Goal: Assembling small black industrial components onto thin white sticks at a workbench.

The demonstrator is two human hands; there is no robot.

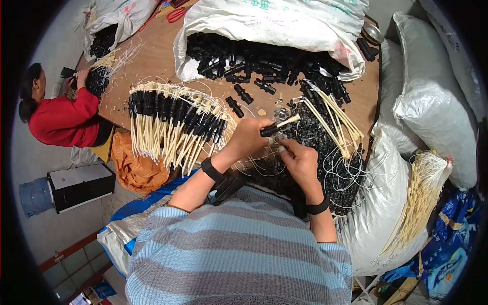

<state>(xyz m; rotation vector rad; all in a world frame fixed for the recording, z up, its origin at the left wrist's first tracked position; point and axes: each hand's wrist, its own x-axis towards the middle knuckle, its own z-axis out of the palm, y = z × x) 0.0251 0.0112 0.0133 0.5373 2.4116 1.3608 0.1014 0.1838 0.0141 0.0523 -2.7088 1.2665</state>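
Note:
Near the table's front edge, my left hand (247, 138) is closed around a black plastic fitting (268, 130). A cream-coloured stick end (290, 120) pokes out of that fitting toward the right. Close beside it, my right hand (301, 161) is pinched, thumb against forefinger; whatever lies between the fingertips is too small to name. Thin white cord (259, 161) loops below the hands. Left of them lies a fanned row of cream sticks with black fittings (175, 124). To the right, loose cream sticks with white cords (333, 119) rest on a heap of small black pieces (316, 133).
A white woven sack (274, 23) spills black fittings (239, 56) at the back of the table. Red-handled scissors (176, 15) lie at the far left. Full white sacks (432, 96) crowd the right side. A person in red (66, 119) works at the left end.

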